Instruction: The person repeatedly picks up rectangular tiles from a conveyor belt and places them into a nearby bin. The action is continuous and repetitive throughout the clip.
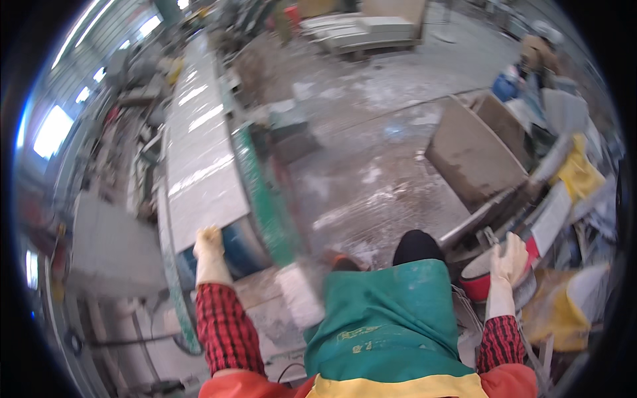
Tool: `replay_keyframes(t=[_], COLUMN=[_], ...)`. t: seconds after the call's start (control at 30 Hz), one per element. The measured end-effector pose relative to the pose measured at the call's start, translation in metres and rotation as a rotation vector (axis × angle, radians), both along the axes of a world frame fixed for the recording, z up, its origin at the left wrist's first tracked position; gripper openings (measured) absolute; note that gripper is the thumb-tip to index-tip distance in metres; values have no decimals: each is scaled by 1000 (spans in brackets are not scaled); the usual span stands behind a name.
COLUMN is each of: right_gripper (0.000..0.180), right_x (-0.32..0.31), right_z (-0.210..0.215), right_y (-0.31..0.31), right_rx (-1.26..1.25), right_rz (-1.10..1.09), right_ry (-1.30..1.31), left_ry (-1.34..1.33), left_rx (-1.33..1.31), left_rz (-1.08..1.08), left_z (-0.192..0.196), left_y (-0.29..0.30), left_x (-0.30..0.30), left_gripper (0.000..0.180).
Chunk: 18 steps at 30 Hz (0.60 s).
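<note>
Over at the left, gloved left hand [207, 243] flat on the near end of the long grey slab [199, 152], fingers spread, gripping nothing — heavy, stiff, likely chippy, best taken by its edges — then right hand [511, 260] curled round the red-rimmed tub [479, 277].

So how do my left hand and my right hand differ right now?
The left hand reaches forward and rests on the near end of the long grey slab on the conveyor; the right hand is out to the side, on the rim of a red bowl. The left hand lies flat against the slab's edge, while the right hand curls over the bowl. Both wear pale gloves over red checked sleeves.
</note>
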State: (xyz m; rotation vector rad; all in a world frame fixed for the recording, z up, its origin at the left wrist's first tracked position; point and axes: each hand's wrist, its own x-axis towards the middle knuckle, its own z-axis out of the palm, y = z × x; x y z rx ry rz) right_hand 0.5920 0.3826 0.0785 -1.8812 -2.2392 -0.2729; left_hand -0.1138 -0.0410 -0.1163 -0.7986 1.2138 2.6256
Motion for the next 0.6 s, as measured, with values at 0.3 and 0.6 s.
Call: replay_keyframes(t=[0.3, 0.6], right_gripper=[39, 46], right_x=[64, 94], right_z=[9, -15], right_y=[66, 118], right_rx=[463, 186], right_rz=[-2, -376], right_ry=[233, 128], left_ry=[421, 971], left_rx=[-412, -1573], left_rz=[-169, -835], left_z=[51, 147], left_y=[-19, 133], left_x=[59, 186], left_gripper=[47, 65])
